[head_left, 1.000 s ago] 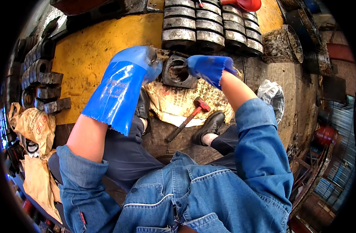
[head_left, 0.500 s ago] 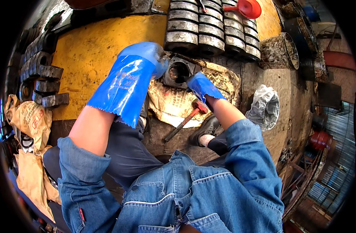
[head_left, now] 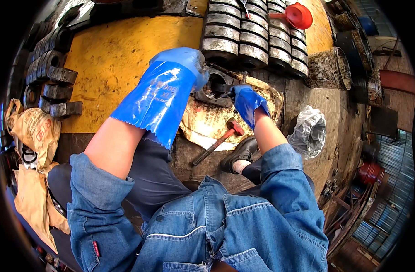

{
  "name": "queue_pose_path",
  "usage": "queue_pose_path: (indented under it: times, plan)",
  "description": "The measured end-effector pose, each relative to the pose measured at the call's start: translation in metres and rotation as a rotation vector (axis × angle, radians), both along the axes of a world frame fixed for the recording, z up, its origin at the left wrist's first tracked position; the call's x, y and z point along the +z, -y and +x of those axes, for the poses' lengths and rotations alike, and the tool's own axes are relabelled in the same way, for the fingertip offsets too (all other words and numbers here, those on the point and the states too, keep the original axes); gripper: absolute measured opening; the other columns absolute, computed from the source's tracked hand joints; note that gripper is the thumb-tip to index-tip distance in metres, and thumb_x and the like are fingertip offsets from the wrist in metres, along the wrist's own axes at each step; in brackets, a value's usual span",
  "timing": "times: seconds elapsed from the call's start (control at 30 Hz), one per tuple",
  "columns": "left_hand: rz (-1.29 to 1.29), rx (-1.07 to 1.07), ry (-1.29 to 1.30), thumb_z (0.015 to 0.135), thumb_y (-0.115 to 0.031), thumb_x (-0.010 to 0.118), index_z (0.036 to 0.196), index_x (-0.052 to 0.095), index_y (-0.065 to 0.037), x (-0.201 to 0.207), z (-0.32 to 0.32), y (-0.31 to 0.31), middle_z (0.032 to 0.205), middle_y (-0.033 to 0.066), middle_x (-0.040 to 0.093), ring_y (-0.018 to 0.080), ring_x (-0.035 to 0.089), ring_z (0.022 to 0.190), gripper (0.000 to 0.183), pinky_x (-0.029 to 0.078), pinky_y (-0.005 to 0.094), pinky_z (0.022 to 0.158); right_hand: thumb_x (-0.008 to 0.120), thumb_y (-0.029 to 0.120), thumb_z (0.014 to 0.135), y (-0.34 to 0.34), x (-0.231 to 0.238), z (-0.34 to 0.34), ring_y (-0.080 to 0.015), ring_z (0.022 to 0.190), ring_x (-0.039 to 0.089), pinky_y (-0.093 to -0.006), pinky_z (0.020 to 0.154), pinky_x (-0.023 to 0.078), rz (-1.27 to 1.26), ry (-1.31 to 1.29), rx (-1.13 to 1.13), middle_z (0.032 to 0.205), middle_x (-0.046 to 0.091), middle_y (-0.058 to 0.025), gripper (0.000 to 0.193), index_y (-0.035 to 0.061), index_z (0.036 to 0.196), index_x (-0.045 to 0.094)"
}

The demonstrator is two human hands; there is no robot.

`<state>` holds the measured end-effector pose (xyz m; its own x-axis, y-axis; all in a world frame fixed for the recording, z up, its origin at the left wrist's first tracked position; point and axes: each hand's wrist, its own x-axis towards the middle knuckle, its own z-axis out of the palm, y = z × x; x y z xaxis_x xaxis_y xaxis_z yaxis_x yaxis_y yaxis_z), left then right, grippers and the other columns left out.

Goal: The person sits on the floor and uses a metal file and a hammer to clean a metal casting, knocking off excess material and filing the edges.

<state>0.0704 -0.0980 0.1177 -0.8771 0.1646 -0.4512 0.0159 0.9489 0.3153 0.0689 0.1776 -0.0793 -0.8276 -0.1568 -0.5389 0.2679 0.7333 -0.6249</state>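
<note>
A greasy metal block point(head_left: 202, 96) with a round bore lies on a stained paper sack point(head_left: 206, 119) between my feet. My left hand point(head_left: 182, 63), in a long blue rubber glove, curls over the block's far left edge, its fingertips mostly hidden. Over the bore is a dark curved metal piece point(head_left: 222, 88). The fingers of my right hand point(head_left: 249, 99), gloved in blue too, are closed at the right end of that piece. A hammer point(head_left: 220, 141) with a red head and dark grip rests on the sack's near edge, beside my right shoe point(head_left: 240, 154).
Rows of metal blocks point(head_left: 221, 47) stand just beyond my hands, topped by a red funnel point(head_left: 299, 16). A grimy bucket point(head_left: 327, 70) lies to their right, a clear plastic bag point(head_left: 307, 131) nearer. More blocks point(head_left: 58, 90) and brown paper bags point(head_left: 37, 140) are at left.
My right hand has come up and right, and a dark curved piece now shows at the bore by its fingers. The view has shifted slightly; my left hand stays at the block.
</note>
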Motion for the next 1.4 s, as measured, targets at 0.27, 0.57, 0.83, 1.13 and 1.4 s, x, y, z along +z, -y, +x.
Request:
queue_pose_path:
  times: [0.27,0.57,0.83,1.13,1.4]
  plan:
    - [0.004,0.012,-0.024,0.085,-0.039,0.063,0.109,0.072,-0.017,0.002,0.004,-0.001,0.108,0.0103,0.071,0.0307,0.067,0.1,0.033,0.056,0.0414,0.087,0.055,0.008,0.088,0.028,0.028,-0.019,-0.0311,0.097,0.068,-0.0343,0.08,0.053,0.716,-0.174,0.606,0.099,0.069,-0.0205,0.015,0.0064,0.095,0.068]
    - [-0.004,0.009,0.005,0.085,-0.039,0.064,0.111,0.071,-0.016,0.007,0.004,0.002,0.109,0.0121,0.07,0.0311,0.067,0.101,0.035,0.055,0.0418,0.088,0.063,0.008,0.08,0.06,0.0,-0.046,-0.0385,0.09,0.069,-0.0385,0.077,0.057,0.721,-0.416,0.836,0.094,0.07,-0.0223,0.019,0.0053,0.094,0.074]
    - [-0.011,0.013,0.046,0.087,-0.041,0.062,0.117,0.068,-0.015,0.008,0.004,-0.003,0.114,0.0132,0.069,0.0326,0.066,0.103,0.04,0.054,0.0415,0.09,0.061,0.021,0.087,0.068,-0.002,-0.048,-0.0356,0.09,0.069,-0.0371,0.076,0.055,0.476,-0.056,0.343,0.098,0.069,-0.0222,0.027,0.0044,0.107,0.071]
    - [-0.006,-0.01,0.032,0.089,-0.044,0.06,0.118,0.068,-0.013,0.011,0.002,-0.018,0.114,0.0138,0.069,0.0329,0.066,0.105,0.043,0.054,0.0404,0.09,0.058,0.018,0.085,0.032,-0.08,-0.06,-0.0407,0.095,0.067,-0.0415,0.076,0.053,0.372,-0.097,0.448,0.101,0.069,-0.0244,0.028,0.0011,0.104,0.071]
    - [-0.052,-0.007,0.08,0.09,-0.043,0.06,0.118,0.068,-0.013,0.008,0.0,-0.019,0.113,0.0133,0.07,0.0325,0.066,0.104,0.042,0.054,0.04,0.09,0.065,0.015,0.077,0.046,-0.034,-0.051,-0.0308,0.07,0.065,-0.0412,0.064,0.051,0.294,-0.031,0.778,0.081,0.069,-0.0191,0.026,0.0057,0.1,0.071]
